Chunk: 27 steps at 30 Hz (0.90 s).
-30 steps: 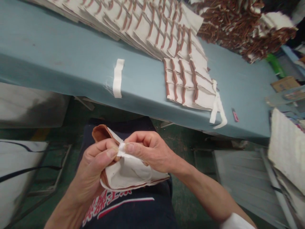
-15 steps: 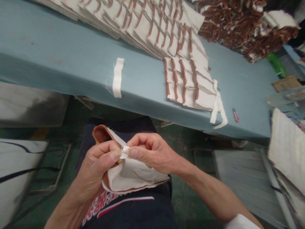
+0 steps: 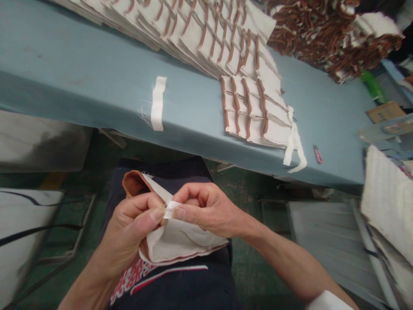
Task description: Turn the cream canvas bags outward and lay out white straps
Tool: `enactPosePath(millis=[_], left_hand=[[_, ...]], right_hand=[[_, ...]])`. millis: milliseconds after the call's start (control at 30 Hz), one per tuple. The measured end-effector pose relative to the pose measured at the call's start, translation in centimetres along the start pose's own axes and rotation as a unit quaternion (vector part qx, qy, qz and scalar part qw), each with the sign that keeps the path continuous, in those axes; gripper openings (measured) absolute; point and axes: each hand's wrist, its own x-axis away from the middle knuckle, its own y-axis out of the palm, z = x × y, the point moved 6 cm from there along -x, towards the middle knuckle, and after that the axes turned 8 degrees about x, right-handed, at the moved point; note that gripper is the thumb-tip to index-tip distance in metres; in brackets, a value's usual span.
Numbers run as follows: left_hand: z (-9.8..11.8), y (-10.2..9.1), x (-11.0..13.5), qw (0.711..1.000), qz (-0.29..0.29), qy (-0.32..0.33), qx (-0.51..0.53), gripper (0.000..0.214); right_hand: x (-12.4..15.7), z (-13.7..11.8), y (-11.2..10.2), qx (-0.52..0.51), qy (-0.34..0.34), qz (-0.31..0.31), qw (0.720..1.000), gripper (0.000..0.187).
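Observation:
Over my lap I hold a cream cloth piece with a brown trim [image 3: 180, 243]. My left hand [image 3: 127, 234] grips its left side, thumb and forefinger pinched on a small white corner. My right hand [image 3: 206, 209] is closed too, its thumb and fingers pinching the same white corner from the right. The two thumbs nearly touch. A brown folded end of the piece sticks up behind my left hand.
A blue-covered table [image 3: 80, 82] runs across in front of me. On it lie overlapping rows of cream and brown pieces [image 3: 226, 43], a small stack near the edge [image 3: 254, 116], a white strip [image 3: 158, 103] and white ties [image 3: 293, 144]. A brown heap [image 3: 325, 34] lies far right.
Both hands have stayed pinched on the white corner, shifting slightly; the cloth piece has barely moved.

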Motion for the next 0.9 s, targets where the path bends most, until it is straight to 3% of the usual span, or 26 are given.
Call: enactPosePath(millis=[133,367,467,667,900], left_hand=[[0.4,0.2,0.3,1.0,0.017,0.002,-0.026,0.064],[0.9,0.2,0.5,0.997,0.038,0.014,-0.061,0.053],[1.5,0.1,0.8,0.992,0.05,0.06,-0.104,0.042],[3.4,0.6,1.4,0.942,0.049,0.213,-0.256,0.025],[2.7,0.4,1.0,0.951,0.007,0.168,-0.261,0.024]], right_hand=[[0.1,-0.2,-0.1,0.032,-0.006,-0.001,0.999,0.054],[0.3,-0.8,-0.9,0.196,-0.047,0.061,0.978,0.024],[0.4,-0.7,-0.8,0.221,-0.056,0.064,0.971,0.018],[0.4,0.0,-0.6,0.145,-0.044,0.065,0.986,0.029],[0.7,-0.5,-0.5,0.115,-0.045,0.077,0.989,0.04]])
